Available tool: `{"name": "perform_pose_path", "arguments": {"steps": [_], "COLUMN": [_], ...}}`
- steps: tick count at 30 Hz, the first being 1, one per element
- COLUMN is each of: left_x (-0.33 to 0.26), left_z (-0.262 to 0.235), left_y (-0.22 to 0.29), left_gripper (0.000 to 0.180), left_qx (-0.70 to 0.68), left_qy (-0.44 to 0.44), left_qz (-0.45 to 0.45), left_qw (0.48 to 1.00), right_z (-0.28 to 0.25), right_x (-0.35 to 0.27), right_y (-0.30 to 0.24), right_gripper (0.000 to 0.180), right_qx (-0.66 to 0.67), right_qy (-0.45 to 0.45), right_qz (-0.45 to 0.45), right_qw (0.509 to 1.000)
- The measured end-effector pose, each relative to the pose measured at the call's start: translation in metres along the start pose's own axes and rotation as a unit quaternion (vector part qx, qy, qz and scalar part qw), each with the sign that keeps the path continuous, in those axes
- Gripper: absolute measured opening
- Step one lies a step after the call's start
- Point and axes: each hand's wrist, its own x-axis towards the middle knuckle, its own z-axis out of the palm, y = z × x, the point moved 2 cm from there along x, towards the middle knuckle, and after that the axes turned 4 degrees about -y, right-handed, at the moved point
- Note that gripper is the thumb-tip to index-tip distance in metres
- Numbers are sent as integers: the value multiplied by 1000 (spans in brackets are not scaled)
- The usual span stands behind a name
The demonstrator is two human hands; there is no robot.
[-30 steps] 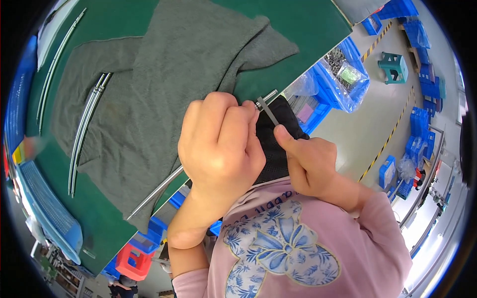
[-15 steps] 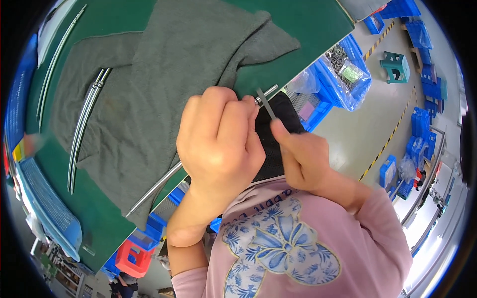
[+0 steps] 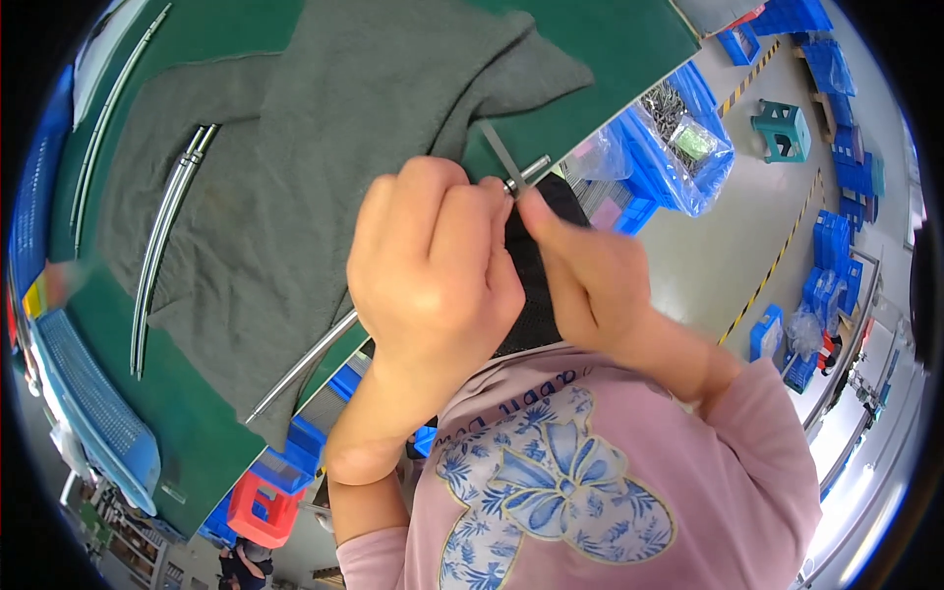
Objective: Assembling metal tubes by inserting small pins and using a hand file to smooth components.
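Closed in a fist, my left hand [image 3: 433, 261] grips a slender shiny metal rod [image 3: 303, 367]. The rod runs from the lower left, through the fist, to a short end poking out on the upper right. A thin flat grey strip [image 3: 500, 149], perhaps a file, is pinched in my right hand [image 3: 595, 285]. It crosses the rod's end beside a dark ring; whether they touch is hard to tell. Beneath lies a grey cloth [image 3: 324, 128] on the green table [image 3: 629, 39]. Several similar rods [image 3: 167, 231] rest together on the cloth, left of my hands.
More thin rods [image 3: 103, 123] lie at the table's far left, near a blue perforated tray [image 3: 98, 403]. Past the right table edge stands a blue bin [image 3: 713, 192] lined with plastic and holding metal parts. A red stool [image 3: 264, 511] and a green stool [image 3: 784, 133] stand on the floor.
My right hand has moved up and left, sliding the grey strip farther across the rod's end. My left hand and the rod have barely shifted.
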Motion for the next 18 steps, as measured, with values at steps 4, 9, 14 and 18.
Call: {"name": "perform_pose_path", "arguments": {"steps": [4, 9, 14, 18], "left_x": [-1, -3, -1, -4], "left_z": [1, 3, 1, 2], "left_y": [1, -1, 1, 2], "left_gripper": [17, 17, 17, 17], "left_qx": [0, -9, 1, -1], "left_qy": [5, 18, 15, 11], "left_qz": [-2, 6, 5, -4], "left_qw": [1000, 1000, 1000, 1000], "right_z": [-18, -24, -12, -26], "right_x": [-4, -4, 15, -12], "right_y": [-5, -12, -6, -14], "right_gripper": [45, 53, 56, 57], "right_qx": [23, -43, -8, -35], "right_qy": [-49, -100, -60, -95], "right_qz": [35, 66, 26, 51], "right_qw": [998, 992, 998, 994]}}
